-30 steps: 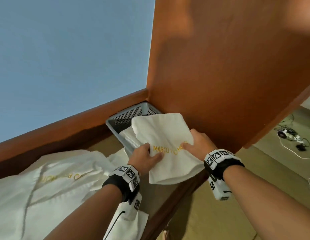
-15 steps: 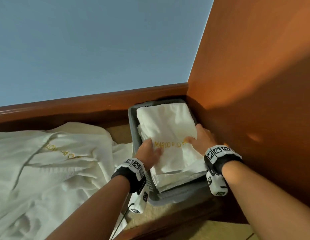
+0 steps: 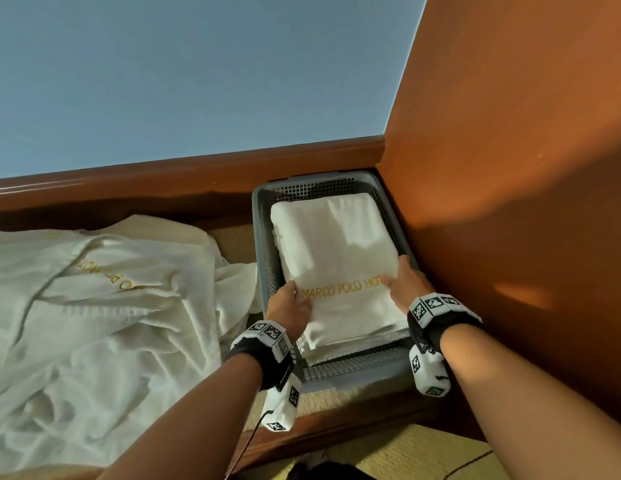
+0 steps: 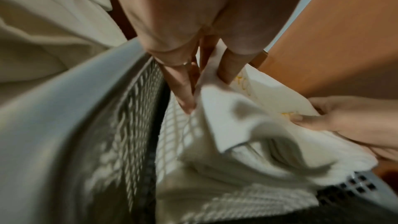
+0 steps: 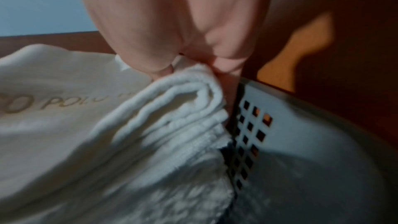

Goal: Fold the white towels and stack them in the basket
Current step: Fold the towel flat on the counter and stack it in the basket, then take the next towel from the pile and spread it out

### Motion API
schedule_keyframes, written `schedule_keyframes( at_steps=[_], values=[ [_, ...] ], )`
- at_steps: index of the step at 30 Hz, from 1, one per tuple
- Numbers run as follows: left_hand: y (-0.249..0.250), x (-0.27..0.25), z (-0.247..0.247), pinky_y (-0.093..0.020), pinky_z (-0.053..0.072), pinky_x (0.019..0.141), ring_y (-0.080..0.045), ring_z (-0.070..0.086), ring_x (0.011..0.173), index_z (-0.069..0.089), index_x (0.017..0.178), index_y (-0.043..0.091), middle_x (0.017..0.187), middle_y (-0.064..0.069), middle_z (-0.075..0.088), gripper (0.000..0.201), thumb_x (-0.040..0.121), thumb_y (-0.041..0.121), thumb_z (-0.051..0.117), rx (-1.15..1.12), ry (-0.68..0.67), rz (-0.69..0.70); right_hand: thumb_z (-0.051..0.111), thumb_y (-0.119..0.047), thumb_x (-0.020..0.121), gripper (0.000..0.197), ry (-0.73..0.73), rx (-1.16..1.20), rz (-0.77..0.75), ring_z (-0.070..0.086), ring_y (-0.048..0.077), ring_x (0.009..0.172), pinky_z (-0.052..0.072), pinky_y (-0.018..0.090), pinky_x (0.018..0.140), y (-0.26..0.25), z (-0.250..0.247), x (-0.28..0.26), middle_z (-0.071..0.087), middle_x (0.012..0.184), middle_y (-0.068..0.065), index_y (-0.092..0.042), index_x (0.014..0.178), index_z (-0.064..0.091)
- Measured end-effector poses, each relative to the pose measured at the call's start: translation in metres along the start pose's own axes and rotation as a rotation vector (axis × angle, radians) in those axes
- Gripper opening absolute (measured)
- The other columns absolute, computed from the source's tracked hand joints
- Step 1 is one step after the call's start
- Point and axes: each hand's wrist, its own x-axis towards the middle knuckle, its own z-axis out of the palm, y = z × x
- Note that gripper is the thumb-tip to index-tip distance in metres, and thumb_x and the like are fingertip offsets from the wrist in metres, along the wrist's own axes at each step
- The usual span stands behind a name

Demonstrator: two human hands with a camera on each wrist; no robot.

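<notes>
A grey mesh basket (image 3: 262,216) stands in the corner against the wooden panel. A folded white towel (image 3: 337,244) with gold lettering lies on top of other folded towels inside it. My left hand (image 3: 297,294) pinches the towel's left edge, thumb on top and fingers underneath. My right hand (image 3: 394,275) grips its right edge beside the basket wall. The left wrist view shows the left hand's fingers (image 4: 183,94) tucked under the towel (image 4: 237,111) next to the basket wall (image 4: 133,125). In the right wrist view the towel's layered fold (image 5: 183,94) sits against the basket wall (image 5: 280,117).
A heap of unfolded white towels (image 3: 94,306) with gold lettering covers the surface to the left of the basket. A dark wooden rail (image 3: 163,181) runs along the back and an orange-brown wooden panel (image 3: 510,202) closes the right side. Floor (image 3: 406,455) shows below the front edge.
Both hands have carried the folded towel from above the basket's near rim down into the basket, onto the stack. The head view has swung to look more squarely down at it.
</notes>
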Motion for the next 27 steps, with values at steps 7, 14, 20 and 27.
schedule_keyframes(
  at_steps=[7,14,20,27],
  values=[
    [0.003,-0.011,-0.002,-0.047,0.035,0.114,-0.041,0.032,0.141,0.003,0.157,0.020,0.159,-0.016,0.019,0.090,0.093,0.025,0.066,0.453,0.091,0.300,0.061,-0.011,0.090,0.054,0.062,-0.276,-0.060,0.060,0.033,0.097,0.044,0.036,0.068,-0.008,-0.004,-0.007,0.053,0.124,0.016,-0.011,0.134,0.029],
    [0.007,0.007,-0.001,-0.056,-0.002,0.122,-0.028,-0.010,0.154,-0.008,0.158,0.020,0.165,-0.010,-0.018,0.106,0.085,0.081,0.037,1.055,-0.284,0.332,0.059,-0.056,0.087,0.095,-0.216,-0.690,-0.411,-0.008,0.027,0.151,0.006,0.051,0.121,-0.008,0.017,0.000,-0.012,0.164,0.007,-0.026,0.156,0.002],
    [0.008,0.009,-0.006,-0.059,0.002,0.122,-0.026,0.000,0.154,0.007,0.159,0.022,0.167,-0.009,-0.006,0.092,0.091,0.071,0.043,1.021,-0.329,0.355,0.062,-0.049,0.088,0.091,-0.355,-0.699,-0.262,0.005,0.033,0.150,0.025,0.050,0.116,-0.002,0.020,0.002,-0.008,0.163,0.014,-0.017,0.156,0.011],
    [0.016,-0.010,-0.100,-0.040,0.052,0.096,-0.018,0.063,0.111,0.058,0.132,0.026,0.128,0.002,0.064,0.044,0.095,0.049,0.057,0.491,-0.073,0.319,0.057,-0.042,0.091,0.042,-0.249,-0.543,-0.308,0.061,0.026,0.109,0.051,0.038,0.093,-0.079,-0.013,0.004,0.062,0.124,0.006,-0.014,0.123,0.061]
  ],
)
